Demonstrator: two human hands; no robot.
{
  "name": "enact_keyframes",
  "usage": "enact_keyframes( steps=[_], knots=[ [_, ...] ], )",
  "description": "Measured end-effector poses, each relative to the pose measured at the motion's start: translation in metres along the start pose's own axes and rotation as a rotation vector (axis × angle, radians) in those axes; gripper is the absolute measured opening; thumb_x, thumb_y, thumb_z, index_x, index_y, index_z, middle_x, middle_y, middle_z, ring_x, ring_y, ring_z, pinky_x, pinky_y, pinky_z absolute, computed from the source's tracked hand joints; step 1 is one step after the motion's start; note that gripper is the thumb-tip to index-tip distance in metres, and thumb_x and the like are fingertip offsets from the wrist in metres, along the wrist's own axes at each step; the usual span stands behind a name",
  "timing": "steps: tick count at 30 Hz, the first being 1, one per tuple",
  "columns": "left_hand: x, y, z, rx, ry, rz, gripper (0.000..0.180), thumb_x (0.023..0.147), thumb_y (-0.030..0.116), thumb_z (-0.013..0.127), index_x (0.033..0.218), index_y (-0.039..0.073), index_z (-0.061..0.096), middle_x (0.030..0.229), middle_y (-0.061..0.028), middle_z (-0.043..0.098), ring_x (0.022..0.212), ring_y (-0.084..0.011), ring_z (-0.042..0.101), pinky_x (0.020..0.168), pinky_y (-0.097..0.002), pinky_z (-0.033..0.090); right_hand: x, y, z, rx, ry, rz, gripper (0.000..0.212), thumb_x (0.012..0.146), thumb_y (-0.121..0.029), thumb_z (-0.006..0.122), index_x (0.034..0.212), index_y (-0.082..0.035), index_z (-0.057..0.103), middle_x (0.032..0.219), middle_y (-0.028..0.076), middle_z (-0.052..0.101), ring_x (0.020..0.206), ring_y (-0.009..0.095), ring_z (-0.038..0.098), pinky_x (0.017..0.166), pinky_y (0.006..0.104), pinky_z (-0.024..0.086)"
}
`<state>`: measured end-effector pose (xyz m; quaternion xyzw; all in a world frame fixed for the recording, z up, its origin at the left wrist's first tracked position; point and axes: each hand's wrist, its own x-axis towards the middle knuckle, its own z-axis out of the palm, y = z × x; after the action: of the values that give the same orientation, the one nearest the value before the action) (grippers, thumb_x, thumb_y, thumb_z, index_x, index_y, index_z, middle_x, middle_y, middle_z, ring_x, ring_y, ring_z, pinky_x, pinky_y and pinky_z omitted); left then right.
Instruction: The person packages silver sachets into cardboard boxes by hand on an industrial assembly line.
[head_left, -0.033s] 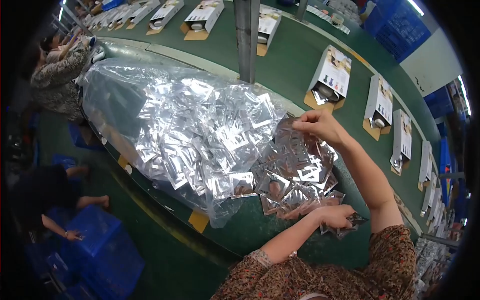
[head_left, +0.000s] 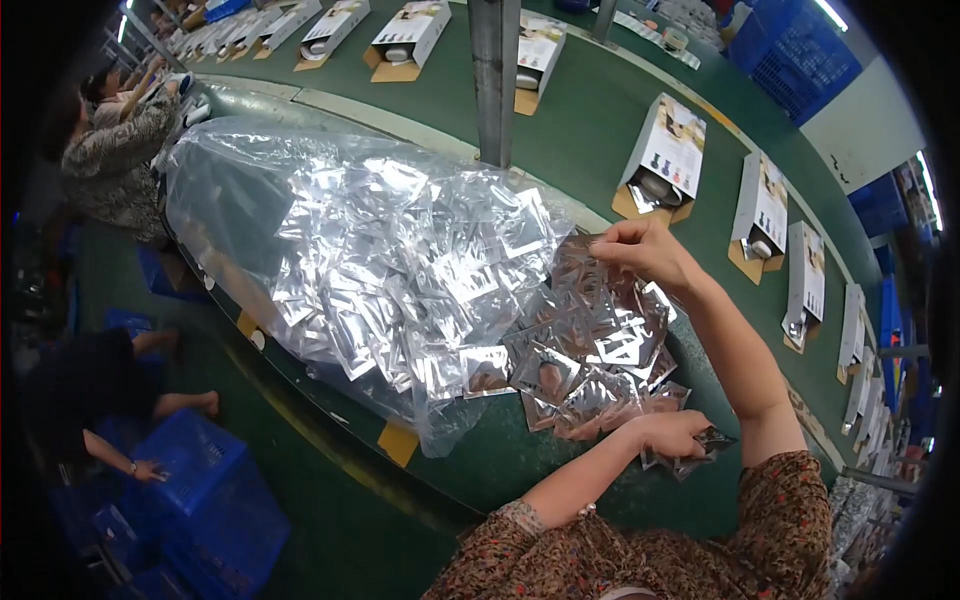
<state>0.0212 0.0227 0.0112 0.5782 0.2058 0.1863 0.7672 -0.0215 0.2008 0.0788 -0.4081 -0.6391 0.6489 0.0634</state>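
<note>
My right hand [head_left: 645, 250] is raised over a loose heap of silver foil pouches [head_left: 590, 350] on the green table [head_left: 600, 150] and pinches the top edge of one pouch [head_left: 580, 255]. My left hand [head_left: 668, 432] is lower, at the near edge of the heap, and grips a small stack of the same pouches [head_left: 700, 452]. A big clear plastic bag [head_left: 340, 250] full of more foil pouches lies to the left, with its open mouth beside the heap.
Open cardboard boxes [head_left: 665, 155] stand in a row along the far side of the table. A grey post [head_left: 495, 75] rises behind the bag. Blue crates [head_left: 210, 500] sit on the floor at the lower left, near a crouching person [head_left: 100, 400]. Another person [head_left: 115, 150] works at the far left.
</note>
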Motion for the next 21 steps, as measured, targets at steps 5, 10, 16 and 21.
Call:
enact_keyframes(
  steps=[5,10,16,21],
  knots=[
    [-0.02,-0.008,-0.013,0.034,-0.032,0.045,0.031,0.085,0.009,0.06,0.114,0.001,0.06,0.087,-0.0114,0.068,0.081,-0.0198,0.064,0.073,-0.0342,0.049,0.008,-0.018,0.006,-0.114,0.06,-0.148,0.022,0.091,-0.025,0.069,0.09,-0.003,0.072,0.074,0.001,0.068,0.066,0.007,0.063,0.054,0.0224,0.05],
    [-0.048,-0.025,-0.027,0.027,-0.031,0.023,0.032,0.084,0.008,0.059,0.114,0.0,0.06,0.088,-0.0123,0.068,0.082,-0.0206,0.064,0.074,-0.0342,0.049,0.041,-0.017,0.029,-0.16,0.372,-0.524,0.014,0.09,-0.015,0.069,0.087,-0.002,0.071,0.073,-0.002,0.061,0.064,0.004,0.055,0.055,0.0199,0.042],
    [-0.031,-0.034,-0.053,0.038,0.009,0.062,0.033,0.083,0.008,0.059,0.114,0.0,0.06,0.09,-0.0125,0.068,0.084,-0.0208,0.064,0.076,-0.0341,0.048,0.112,-0.02,0.002,-0.55,0.765,-1.019,0.007,0.084,-0.001,0.069,0.092,-0.002,0.07,0.08,0.004,0.064,0.062,0.008,0.058,0.056,0.023,0.046],
    [-0.02,-0.034,-0.096,-0.022,-0.024,0.109,0.032,0.082,0.008,0.057,0.113,-0.002,0.06,0.089,-0.0124,0.066,0.082,-0.0195,0.062,0.076,-0.0338,0.047,0.229,0.001,-0.044,-1.297,0.672,-0.938,0.008,0.082,-0.01,0.062,0.089,-0.006,0.061,0.085,0.01,0.058,0.079,0.029,0.065,0.066,0.0397,0.053]
  ],
)
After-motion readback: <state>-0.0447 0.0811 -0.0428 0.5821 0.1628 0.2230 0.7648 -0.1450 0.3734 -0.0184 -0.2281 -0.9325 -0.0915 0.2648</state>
